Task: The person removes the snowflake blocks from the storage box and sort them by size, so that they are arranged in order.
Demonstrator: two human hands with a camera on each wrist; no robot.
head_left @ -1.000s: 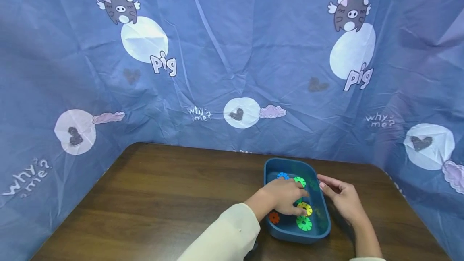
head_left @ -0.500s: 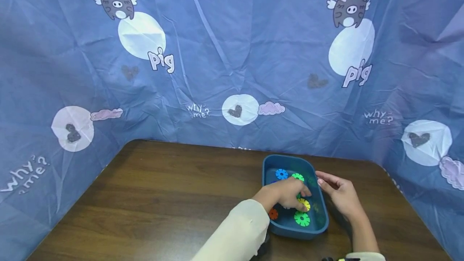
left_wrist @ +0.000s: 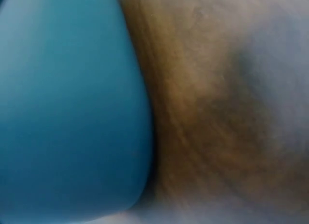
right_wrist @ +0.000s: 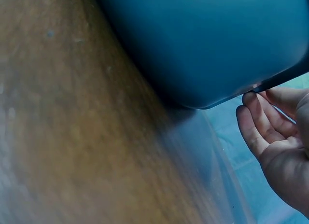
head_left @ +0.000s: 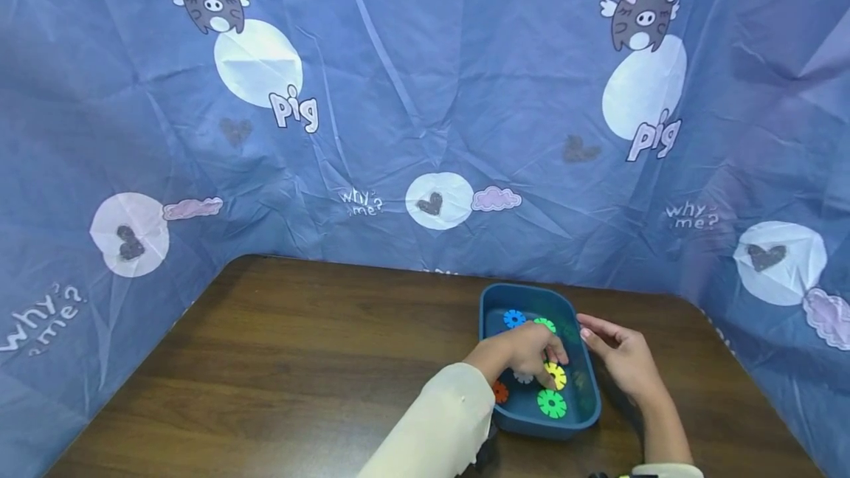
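Left grip [head_left: 527, 349] is inside the blue bin [head_left: 544, 428], fingers bent down by the yellow disc [head_left: 558, 375]; whether they pinch anything is hidden. Right grip [head_left: 626, 366], fingers loosely bent, holds nothing, its tips touching the bin's outer side. Such thin, flat discs could slip if caught only by an edge, and a push against the wall might slide the bin. Close by lie a green disc [head_left: 552, 404] and an orange disc [head_left: 501, 392]; the bin's walls limit sideways reach.
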